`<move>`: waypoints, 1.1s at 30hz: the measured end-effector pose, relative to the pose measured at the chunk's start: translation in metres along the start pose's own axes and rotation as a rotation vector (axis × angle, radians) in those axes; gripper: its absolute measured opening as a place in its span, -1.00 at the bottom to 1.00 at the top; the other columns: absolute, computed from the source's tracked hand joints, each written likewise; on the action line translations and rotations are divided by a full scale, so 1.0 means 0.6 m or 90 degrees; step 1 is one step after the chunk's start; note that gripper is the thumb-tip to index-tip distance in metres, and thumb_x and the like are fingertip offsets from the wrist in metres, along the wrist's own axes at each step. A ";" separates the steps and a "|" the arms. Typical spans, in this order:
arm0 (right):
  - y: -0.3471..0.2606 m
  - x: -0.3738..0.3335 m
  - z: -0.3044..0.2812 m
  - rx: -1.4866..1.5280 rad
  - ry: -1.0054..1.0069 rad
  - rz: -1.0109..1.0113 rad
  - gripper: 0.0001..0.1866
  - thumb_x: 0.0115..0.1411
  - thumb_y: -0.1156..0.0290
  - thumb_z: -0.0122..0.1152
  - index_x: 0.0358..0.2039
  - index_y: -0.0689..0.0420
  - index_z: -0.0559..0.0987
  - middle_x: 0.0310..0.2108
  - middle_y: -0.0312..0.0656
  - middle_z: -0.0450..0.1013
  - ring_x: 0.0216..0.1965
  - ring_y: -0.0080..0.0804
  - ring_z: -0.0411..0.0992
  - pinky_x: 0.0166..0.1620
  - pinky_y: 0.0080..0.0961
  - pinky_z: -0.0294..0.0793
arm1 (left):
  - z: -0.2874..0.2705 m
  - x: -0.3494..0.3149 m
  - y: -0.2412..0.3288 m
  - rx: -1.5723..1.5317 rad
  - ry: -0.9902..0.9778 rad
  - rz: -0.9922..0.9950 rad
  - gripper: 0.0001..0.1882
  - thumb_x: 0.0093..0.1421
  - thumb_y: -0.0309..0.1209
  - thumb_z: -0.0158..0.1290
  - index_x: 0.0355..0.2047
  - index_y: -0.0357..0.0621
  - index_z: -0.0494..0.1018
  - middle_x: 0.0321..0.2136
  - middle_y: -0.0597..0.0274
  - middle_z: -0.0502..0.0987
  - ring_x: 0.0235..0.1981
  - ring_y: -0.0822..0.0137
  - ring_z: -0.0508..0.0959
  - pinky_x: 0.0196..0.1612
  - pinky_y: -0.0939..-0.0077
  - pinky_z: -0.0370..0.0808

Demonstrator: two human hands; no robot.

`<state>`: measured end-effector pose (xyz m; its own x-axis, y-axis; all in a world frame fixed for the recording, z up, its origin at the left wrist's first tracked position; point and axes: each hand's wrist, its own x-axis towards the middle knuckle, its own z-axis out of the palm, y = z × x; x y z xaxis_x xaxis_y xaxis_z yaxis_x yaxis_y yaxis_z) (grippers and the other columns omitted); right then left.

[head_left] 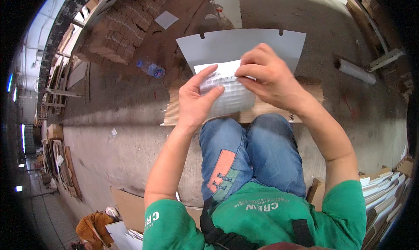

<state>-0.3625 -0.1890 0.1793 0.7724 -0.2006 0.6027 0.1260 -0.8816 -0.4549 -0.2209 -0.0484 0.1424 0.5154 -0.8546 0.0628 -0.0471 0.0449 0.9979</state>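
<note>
My left hand [195, 99] grips a thin sheet with rows of small square pads [232, 95] by its left side, thumb lying over its face. The sheet is white along the top and greyish, partly see-through below. My right hand [271, 77] pinches at the sheet's upper right edge with thumb and fingertips; whether a small piece is between them is hidden. Beneath both hands a pale grey flat panel [205, 44] with two notches in its far edge lies on a stack of corrugated cardboard [270, 112] in front of my knees.
Bundled cardboard [118, 31] is piled at the far left. A plastic bottle [151, 69] lies on the floor left of the stack, and a clear-wrapped roll [355, 71] lies at the right. Flat boards [386, 200] lean near my right elbow. A brown cloth [94, 230] sits at lower left.
</note>
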 end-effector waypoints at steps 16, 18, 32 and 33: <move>0.081 -0.027 0.024 0.047 0.005 0.056 -0.92 -0.06 0.46 0.13 -0.52 0.15 0.45 -0.42 -0.24 0.36 -0.28 -0.32 0.30 -0.21 -0.44 0.33 | 0.042 -0.011 0.004 -0.025 0.007 -0.081 -0.57 0.00 -0.58 0.03 -0.06 -0.36 0.31 -0.20 0.08 0.44 -0.20 0.37 0.44 -0.13 0.54 0.37; 0.180 -0.042 -0.003 0.052 0.024 0.345 -0.91 -0.03 0.46 0.11 -0.47 0.17 0.48 -0.33 -0.20 0.39 -0.19 -0.30 0.31 -0.12 -0.43 0.33 | 0.056 -0.024 -0.007 0.061 0.024 -0.024 -0.54 0.00 -0.59 0.05 -0.03 -0.36 0.28 -0.13 0.11 0.39 -0.14 0.37 0.40 -0.07 0.54 0.33; 0.618 -0.174 -0.025 -0.471 -0.105 0.384 -0.73 0.02 0.46 0.09 -0.21 0.12 0.48 -0.07 -0.09 0.33 -0.07 -0.16 0.30 0.02 -0.26 0.26 | 0.078 -0.016 -0.030 0.091 0.014 -0.060 -0.61 0.03 -0.57 0.07 -0.10 -0.40 0.34 -0.19 0.04 0.45 -0.16 0.36 0.43 -0.07 0.53 0.33; 0.618 -0.172 -0.031 -0.438 -0.107 0.418 -0.71 0.03 0.45 0.08 -0.17 0.11 0.47 -0.07 -0.09 0.34 -0.08 -0.18 0.31 0.02 -0.27 0.28 | 0.077 -0.016 -0.029 0.094 0.023 -0.059 -0.61 0.03 -0.57 0.06 -0.10 -0.40 0.33 -0.19 0.04 0.44 -0.16 0.35 0.43 -0.07 0.52 0.32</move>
<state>-0.4070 -0.5034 -0.0391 0.6445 -0.7262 0.2392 -0.7137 -0.6836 -0.1523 -0.2648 -0.0647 0.1235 0.5539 -0.8322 -0.0264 -0.1210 -0.1119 0.9863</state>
